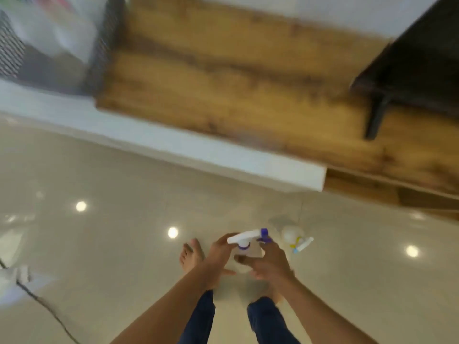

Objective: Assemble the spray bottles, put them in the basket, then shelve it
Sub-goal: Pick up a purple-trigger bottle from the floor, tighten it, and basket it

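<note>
Low in the blurred head view, both my hands hold a clear spray bottle (249,255) with a white and purple trigger head (250,236). My left hand (219,259) is at the trigger head's neck. My right hand (269,263) grips the bottle body from the right. A second spray bottle (293,235), white with a yellow and light blue head, stands on the floor just right of my hands. A dark mesh basket (104,43) with pale things inside sits at the top left.
A wooden shelf top (236,90) stretches across the upper view, with a dark stand (409,75) at its right. A white ledge (173,150) runs below it. Glossy tiled floor (99,244) lies under my bare feet. A black cable (44,304) trails at lower left.
</note>
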